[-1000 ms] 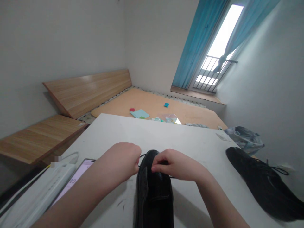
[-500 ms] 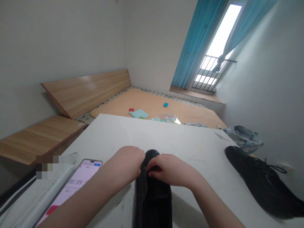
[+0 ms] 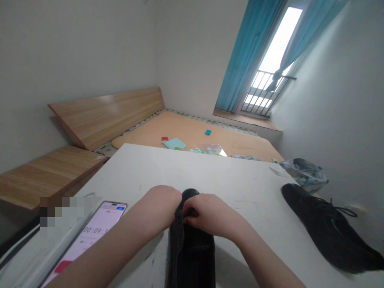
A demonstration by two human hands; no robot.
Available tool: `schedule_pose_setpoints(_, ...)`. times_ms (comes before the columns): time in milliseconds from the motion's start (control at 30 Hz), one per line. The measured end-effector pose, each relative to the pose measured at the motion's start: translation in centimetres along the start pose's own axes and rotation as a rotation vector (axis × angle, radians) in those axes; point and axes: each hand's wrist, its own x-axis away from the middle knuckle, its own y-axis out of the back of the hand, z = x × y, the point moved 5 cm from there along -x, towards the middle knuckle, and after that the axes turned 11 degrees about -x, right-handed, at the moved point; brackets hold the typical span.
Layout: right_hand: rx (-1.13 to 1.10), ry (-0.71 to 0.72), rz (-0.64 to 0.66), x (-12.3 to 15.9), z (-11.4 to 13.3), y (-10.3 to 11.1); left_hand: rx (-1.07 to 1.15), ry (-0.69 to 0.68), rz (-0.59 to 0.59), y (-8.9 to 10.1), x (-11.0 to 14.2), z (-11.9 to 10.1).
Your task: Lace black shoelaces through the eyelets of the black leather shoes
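Note:
A black shoe (image 3: 198, 256) stands upright at the table's near edge, its toe pointing away from me and its opening toward me. My left hand (image 3: 165, 206) is closed against the left side of the shoe's front, its fingertips mostly hidden behind the hand. From the right, my right hand (image 3: 204, 214) reaches over the tongue area, thumb and fingers curled into a pinch at the left eyelet flap. What lies between those fingertips is too small and dark to make out. A second black shoe (image 3: 327, 228), with a tied lace, rests at the right.
Both shoes are on a white table (image 3: 150, 164). At the left lies a phone (image 3: 99, 224) showing a running timer, beside a pale box-like object partly blurred out. A plastic bag (image 3: 309, 174) sits past the right edge. Beyond is a bed (image 3: 240, 140) with small items on it.
The whole view has shifted slightly, so things appear a little further left. Both hands keep nearly the same place and grip on the shoe.

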Motion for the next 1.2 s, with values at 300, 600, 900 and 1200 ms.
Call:
schedule_pose_setpoints(300,-0.038,0.018,0.021,-0.1,-0.4,0.0,-0.128,-0.048,0.074,0.3,0.0,-0.6)
schedule_pose_setpoints(600,-0.102,0.039,0.046,-0.4,-0.9,-0.1,-0.138,0.007,0.099,0.7,-0.1,-0.4)
schedule_pose_setpoints(900,-0.112,0.042,0.037,-0.4,-0.9,-0.1,-0.096,-0.006,0.103,-0.4,-0.3,-0.5)
schedule_pose_setpoints(1200,-0.151,0.038,-0.141,0.0,-1.1,1.8,-0.027,0.004,0.049,0.7,0.0,-0.7)
